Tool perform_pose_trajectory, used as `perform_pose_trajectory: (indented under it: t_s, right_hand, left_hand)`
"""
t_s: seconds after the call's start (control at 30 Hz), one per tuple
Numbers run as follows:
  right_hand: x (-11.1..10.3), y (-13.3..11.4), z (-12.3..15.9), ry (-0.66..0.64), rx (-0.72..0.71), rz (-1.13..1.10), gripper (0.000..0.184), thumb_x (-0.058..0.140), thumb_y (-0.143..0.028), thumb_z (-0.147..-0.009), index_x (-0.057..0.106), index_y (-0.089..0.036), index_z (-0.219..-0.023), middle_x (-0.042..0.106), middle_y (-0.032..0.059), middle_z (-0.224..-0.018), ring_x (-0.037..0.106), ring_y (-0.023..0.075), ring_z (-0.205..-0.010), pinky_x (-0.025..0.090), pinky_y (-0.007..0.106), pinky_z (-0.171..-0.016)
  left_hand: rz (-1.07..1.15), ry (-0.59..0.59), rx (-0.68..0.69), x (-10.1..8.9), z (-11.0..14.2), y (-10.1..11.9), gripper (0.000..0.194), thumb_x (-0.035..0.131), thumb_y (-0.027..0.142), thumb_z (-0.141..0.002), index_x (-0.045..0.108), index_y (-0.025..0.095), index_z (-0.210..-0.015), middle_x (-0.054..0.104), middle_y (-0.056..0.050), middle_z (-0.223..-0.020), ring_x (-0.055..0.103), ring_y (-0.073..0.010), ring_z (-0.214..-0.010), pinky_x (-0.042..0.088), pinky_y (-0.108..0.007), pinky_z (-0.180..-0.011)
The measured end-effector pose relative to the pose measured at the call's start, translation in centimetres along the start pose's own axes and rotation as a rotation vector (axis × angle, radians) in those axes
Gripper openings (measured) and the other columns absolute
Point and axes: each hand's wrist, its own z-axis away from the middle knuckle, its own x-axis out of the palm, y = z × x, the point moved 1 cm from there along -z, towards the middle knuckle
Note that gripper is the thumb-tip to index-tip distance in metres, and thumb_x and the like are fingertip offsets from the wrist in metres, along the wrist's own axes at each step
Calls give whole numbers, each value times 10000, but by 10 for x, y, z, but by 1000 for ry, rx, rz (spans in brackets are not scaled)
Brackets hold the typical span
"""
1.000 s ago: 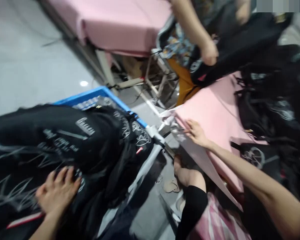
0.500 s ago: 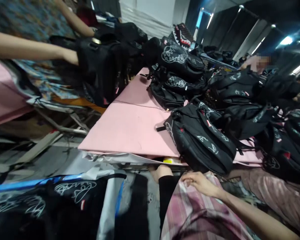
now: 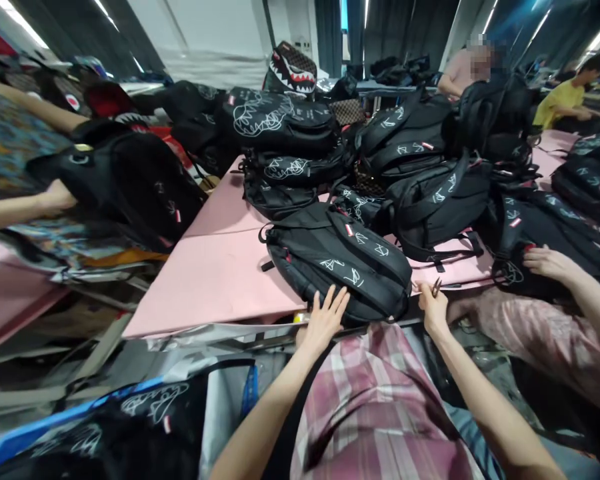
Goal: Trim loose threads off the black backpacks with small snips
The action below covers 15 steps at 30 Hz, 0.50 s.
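A black backpack with white scribble print lies on the pink table right in front of me. My left hand has its fingers spread and rests on the backpack's near edge. My right hand is closed around a small dark tool, perhaps snips, just right of the same backpack. My pink plaid shirt fills the bottom middle.
Several more black backpacks are piled across the table behind. A person's hand at the left holds another black bag. A neighbour's hand rests on a bag at the right. A blue crate of bags sits low left.
The view has swung up from the crate and floor to the table. My left hand came off the crate's bags onto the backpack. My right hand rose to the table edge.
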Motion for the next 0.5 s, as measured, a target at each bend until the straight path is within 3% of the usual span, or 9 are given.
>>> perform_pose_trajectory:
  t_s: [0.1, 0.17, 0.23, 0.33, 0.4, 0.5]
  right_hand:
    - [-31, 10, -2, 24, 25, -65, 340, 653, -457, -661, 629, -123, -719, 478, -43, -506, 228, 36, -373, 161, 194, -354]
    - [-52, 15, -5, 51, 20, -86, 348, 656, -452, -663, 633, -118, -757, 512, -30, -543, 231, 33, -374, 156, 192, -349]
    - [-71, 17, -12, 76, 11, -96, 367, 656, -445, -668, 641, -113, -823, 544, -16, -588, 242, 33, -378, 159, 189, -345]
    - [-91, 11, -27, 109, -17, -106, 349, 656, -418, -673, 649, -107, -832, 547, -16, -603, 256, 30, -388, 167, 181, -349]
    - [-96, 0, -37, 127, -50, -114, 338, 657, -407, -668, 654, -106, -821, 547, -16, -601, 282, 33, -398, 187, 178, -354]
    - [-94, -16, -49, 150, -88, -128, 349, 664, -404, -652, 666, -107, -834, 553, -15, -599, 316, 40, -397, 222, 183, -355]
  left_hand:
    - [-5, 5, 89, -1, -44, 10, 534, 467, 85, -765, 433, 126, -1296, 538, -144, -1240, 352, -305, -1274, 248, -541, -1049]
    - [2, 13, 101, -8, -53, 6, 508, 467, 50, -732, 506, 126, -1233, 599, -130, -1141, 467, -273, -1171, 357, -446, -1002]
    - [0, 49, 75, -29, -59, 1, 496, 474, 39, -705, 549, 125, -1187, 618, -120, -1111, 512, -255, -1109, 412, -387, -947]
    - [39, 253, -27, -99, -79, -4, 434, 452, 60, -707, 606, 139, -1106, 627, -95, -1112, 541, -241, -1076, 425, -375, -912]
    - [90, 429, -94, -167, -97, -8, 355, 459, 130, -734, 633, 130, -1043, 643, -68, -1066, 577, -233, -1020, 430, -372, -896]
    - [214, 704, -378, -263, -107, -32, 371, 497, 328, -780, 630, 23, -946, 624, -21, -877, 585, -263, -972, 415, -423, -868]
